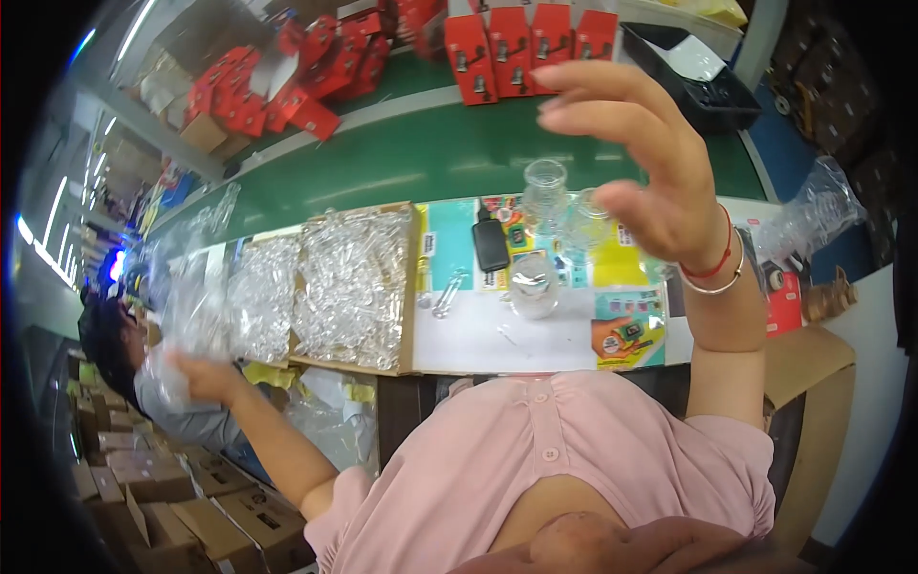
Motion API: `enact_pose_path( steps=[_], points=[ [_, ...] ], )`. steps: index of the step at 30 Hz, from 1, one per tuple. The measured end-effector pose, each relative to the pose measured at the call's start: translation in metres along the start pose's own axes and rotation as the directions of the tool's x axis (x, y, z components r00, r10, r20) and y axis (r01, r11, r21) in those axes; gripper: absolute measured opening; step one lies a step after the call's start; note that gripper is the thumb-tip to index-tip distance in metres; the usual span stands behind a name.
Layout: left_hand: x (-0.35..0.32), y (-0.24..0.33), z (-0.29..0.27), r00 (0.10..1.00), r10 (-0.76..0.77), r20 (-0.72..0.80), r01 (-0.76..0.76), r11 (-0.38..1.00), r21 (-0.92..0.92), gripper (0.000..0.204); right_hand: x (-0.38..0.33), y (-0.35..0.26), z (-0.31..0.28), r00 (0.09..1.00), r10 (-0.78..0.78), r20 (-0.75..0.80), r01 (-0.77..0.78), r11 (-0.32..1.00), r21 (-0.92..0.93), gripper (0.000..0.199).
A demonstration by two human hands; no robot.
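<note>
At the left, my left hand (pixel 206 377) is closed on a clear plastic bag (pixel 196 311), which bulges up beside the table. My right hand (pixel 660 163) is raised over the table's right side, fingers apart and curved, with nothing seen in it. Below and left of it stand three clear, round, jar-like pieces: a tall ribbed one (pixel 545 196), one partly behind my fingers (pixel 588 222), and a nearer one (pixel 534 285). A shallow cardboard box (pixel 413 297) holds a heap of small clear pieces (pixel 352 287). A few similar pieces (pixel 448 295) lie loose on the printed sheets.
A black box-shaped device (pixel 491 244) lies mid-table. Red cartons (pixel 512 53) and a black tray (pixel 698 86) line the back of the green surface (pixel 430 143). More clear plastic (pixel 813 215) is at right. Another person (pixel 115 335) sits at left, near brown cartons (pixel 258 521).
</note>
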State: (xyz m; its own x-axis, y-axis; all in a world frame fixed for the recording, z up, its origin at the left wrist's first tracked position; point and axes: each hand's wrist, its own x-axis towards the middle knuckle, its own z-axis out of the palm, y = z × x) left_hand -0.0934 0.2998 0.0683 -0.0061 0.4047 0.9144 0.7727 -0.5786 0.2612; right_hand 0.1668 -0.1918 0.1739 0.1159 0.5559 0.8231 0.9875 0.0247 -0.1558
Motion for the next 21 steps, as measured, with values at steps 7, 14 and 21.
enact_pose_path(
  steps=[7,14,21],
  points=[
    [-0.224,-0.211,0.01,0.962,-0.137,0.236,0.11,0.986,0.126,0.048,-0.042,0.006,0.026,0.952,0.303,-0.046,-0.297,0.949,0.11,0.051],
    [-0.367,-0.243,0.119,0.18,0.107,0.978,-0.202,0.977,-0.069,0.059,-0.063,-0.037,0.044,0.918,0.39,-0.076,-0.386,0.921,0.055,0.028],
    [-0.413,-0.137,0.269,0.132,0.341,0.931,-0.122,0.937,-0.326,0.057,-0.086,-0.077,0.053,0.864,0.498,-0.07,-0.503,0.854,-0.133,0.035]
  ],
)
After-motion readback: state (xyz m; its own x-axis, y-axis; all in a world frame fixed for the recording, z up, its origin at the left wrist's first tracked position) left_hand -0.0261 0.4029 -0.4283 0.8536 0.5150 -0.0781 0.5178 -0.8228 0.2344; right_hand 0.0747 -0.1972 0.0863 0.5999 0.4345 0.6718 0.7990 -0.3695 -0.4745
